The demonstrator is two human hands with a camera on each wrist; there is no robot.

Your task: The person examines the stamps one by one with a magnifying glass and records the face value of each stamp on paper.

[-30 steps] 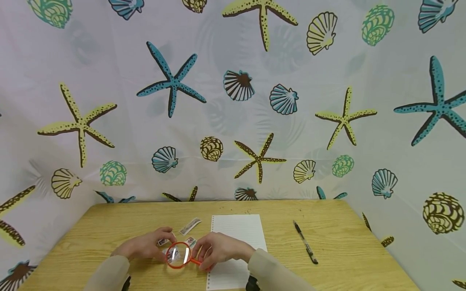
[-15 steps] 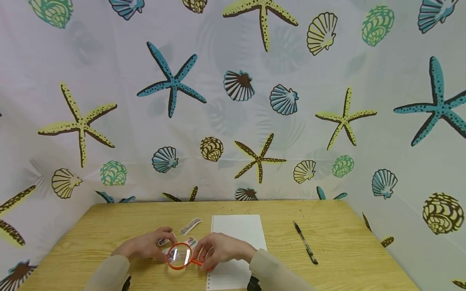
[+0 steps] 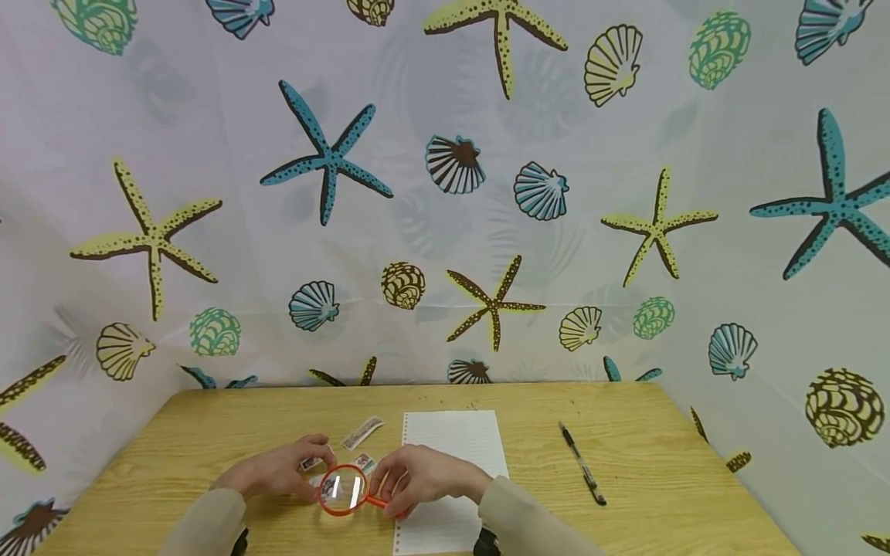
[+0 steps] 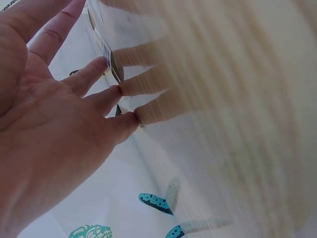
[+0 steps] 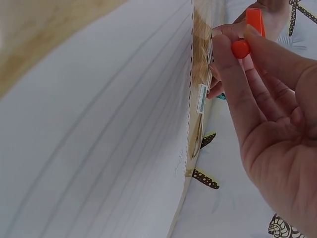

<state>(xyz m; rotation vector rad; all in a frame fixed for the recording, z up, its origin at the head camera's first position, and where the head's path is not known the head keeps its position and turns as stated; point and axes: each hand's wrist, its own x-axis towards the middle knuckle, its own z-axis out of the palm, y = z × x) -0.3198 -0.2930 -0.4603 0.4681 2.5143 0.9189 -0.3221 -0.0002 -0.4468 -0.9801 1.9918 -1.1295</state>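
Note:
My right hand (image 3: 420, 479) pinches the handle of a red-rimmed magnifying glass (image 3: 343, 490) between thumb and fingertips. In the right wrist view, the red handle (image 5: 255, 22) shows its end beyond the fingers. Under the lens lies a small printed stamp (image 3: 330, 488). My left hand (image 3: 273, 469) rests with its fingertips on the table, around the stamps and close to the lens's left edge. Those fingers (image 4: 84, 77) reach down to the tabletop in the left wrist view, loosely spread. Another stamp (image 3: 309, 464) lies partly hidden by this hand.
Beyond the lens are a stamp (image 3: 365, 462) and a longer paper strip (image 3: 362, 433). A lined sheet (image 3: 455, 436) with punched holes lies under the right hand. Farther right is a black-capped pen (image 3: 582, 466). A shell-patterned cloth (image 3: 417, 232) hangs behind the wooden table (image 3: 229, 417).
The magnifying glass and right hand have shifted very slightly to the right. My left hand stays where it was.

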